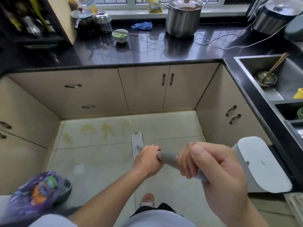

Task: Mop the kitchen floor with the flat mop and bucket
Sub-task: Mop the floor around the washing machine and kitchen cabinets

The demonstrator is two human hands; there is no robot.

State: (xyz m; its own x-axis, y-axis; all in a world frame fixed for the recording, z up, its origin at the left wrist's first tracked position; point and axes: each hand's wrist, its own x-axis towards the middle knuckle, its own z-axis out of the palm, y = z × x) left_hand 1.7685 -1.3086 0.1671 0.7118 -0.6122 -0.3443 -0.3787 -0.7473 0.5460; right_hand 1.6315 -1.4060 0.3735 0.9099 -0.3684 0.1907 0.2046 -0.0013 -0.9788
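Stained floor tiles [98,130] beneath flat mop [136,145]; left hand [147,161], right hand [211,164] grip it.

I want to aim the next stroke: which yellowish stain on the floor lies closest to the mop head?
The rightmost stain, just beyond the mop head by the tile seam; the other three stains lie farther left.

One flat mop [137,145] is being seen on the floor, and one white mop bucket [260,164] beside the right-hand cabinets. Two hands are being counted on the mop handle: the left hand [147,158] and the right hand [211,163]. Eight cabinet handles are being shown. On the counter, one large steel stockpot [182,22], one bowl [120,35] with one pair of chopsticks [120,32] laid across it, and one blue cloth [142,26] are being counted. One sandalled foot [147,200] is being seen. Four yellowish stains are being counted on the tiles.
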